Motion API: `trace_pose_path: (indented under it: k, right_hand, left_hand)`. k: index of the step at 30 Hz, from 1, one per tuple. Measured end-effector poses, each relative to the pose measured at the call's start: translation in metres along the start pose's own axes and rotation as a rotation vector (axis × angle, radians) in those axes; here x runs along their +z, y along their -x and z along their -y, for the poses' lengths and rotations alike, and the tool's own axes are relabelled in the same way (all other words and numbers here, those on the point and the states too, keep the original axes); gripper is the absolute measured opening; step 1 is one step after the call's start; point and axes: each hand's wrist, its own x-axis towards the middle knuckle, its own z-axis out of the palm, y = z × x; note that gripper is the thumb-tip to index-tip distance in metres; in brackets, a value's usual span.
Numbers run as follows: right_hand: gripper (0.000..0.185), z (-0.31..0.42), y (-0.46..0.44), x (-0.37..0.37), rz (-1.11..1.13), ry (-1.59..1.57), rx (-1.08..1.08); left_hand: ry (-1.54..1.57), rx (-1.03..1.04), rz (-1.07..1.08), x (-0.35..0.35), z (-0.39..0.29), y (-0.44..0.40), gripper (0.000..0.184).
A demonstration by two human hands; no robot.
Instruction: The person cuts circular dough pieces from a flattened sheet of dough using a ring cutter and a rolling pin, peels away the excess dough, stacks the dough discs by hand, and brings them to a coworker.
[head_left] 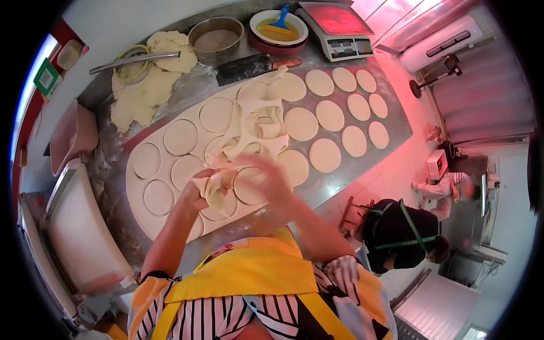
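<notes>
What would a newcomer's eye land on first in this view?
Probably the bright yellow apron at the bottom centre, then the pale dough rounds laid in rows on the right of the metal table. Near the middle, the left hand grips bunched dough above the cut sheet, with the right hand blurred beside it. The blue-handled brush in the white bowl stands out at the far edge.

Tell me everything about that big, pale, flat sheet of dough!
The big, pale, flat sheet of dough looks soft and thin. It lies on the grey metal table, with round shapes cut in it. Toward the right it crumples into raised folds. The left hand grips bunched dough; the blurred right hand's contact is unclear.
</notes>
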Motion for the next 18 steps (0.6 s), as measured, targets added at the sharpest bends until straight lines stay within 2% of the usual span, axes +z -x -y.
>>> trace_pose_path:
  k: [1, 2, 3, 4, 6, 8, 9, 10, 12, 13, 14, 16, 17, 18]
  right_hand:
    - [0.044, -0.015, -0.012, -0.028, -0.164, 0.141, 0.067]
    - [0.050, -0.030, -0.024, -0.056, -0.319, 0.267, 0.154]
    - [0.058, -0.083, -0.039, -0.083, -0.376, 0.466, 0.147]
    - [0.070, -0.100, -0.054, -0.102, -0.338, 0.561, 0.052]
    - [0.078, -0.125, -0.085, -0.101, -0.345, 0.670, 0.034]
    - [0.078, -0.126, -0.115, -0.078, -0.288, 0.785, 0.294]
    - [0.079, -0.125, -0.128, -0.067, -0.256, 0.845, 0.421]
    - [0.061, -0.130, -0.139, -0.059, -0.187, 0.902, 0.513]
    - [0.047, -0.165, -0.147, -0.055, -0.259, 0.836, 0.499]
    - [0.040, -0.175, -0.150, -0.050, -0.295, 0.803, 0.492]
    - [0.035, -0.168, -0.150, -0.042, -0.278, 0.636, 0.411]
    - [0.028, -0.127, -0.138, -0.028, -0.238, 0.312, 0.251]
    - [0.025, -0.136, -0.121, 0.020, -0.210, 0.108, 0.171]
    - [0.027, -0.144, -0.104, 0.068, -0.169, -0.100, 0.100]
  left_hand:
    - [0.033, 0.013, 0.079, -0.009, -0.005, 0.006, 0.067]
    - [0.005, 0.061, 0.212, 0.020, -0.011, 0.027, 0.066]
    - [-0.027, 0.105, 0.340, 0.044, -0.019, 0.046, 0.064]
    - [-0.003, 0.000, 0.515, 0.053, -0.031, 0.063, 0.061]
    - [0.036, -0.209, 0.856, 0.058, -0.063, 0.107, 0.057]
    - [-0.104, -0.147, 0.807, 0.071, -0.069, 0.133, 0.056]
    - [-0.257, 0.025, 0.589, 0.076, -0.063, 0.146, 0.057]
    - [-0.403, 0.196, 0.365, 0.081, -0.055, 0.160, 0.058]
    - [-0.665, 0.529, -0.105, 0.086, -0.039, 0.187, 0.060]
    - [-0.744, 0.603, -0.236, 0.081, -0.037, 0.192, 0.058]
    - [-0.820, 0.663, -0.378, 0.076, -0.035, 0.198, 0.056]
    - [-0.536, 0.552, -0.516, 0.040, -0.021, 0.195, 0.060]
    - [-0.388, 0.490, -0.574, 0.025, -0.013, 0.190, 0.064]
    - [-0.328, 0.454, -0.484, 0.017, -0.006, 0.185, 0.070]
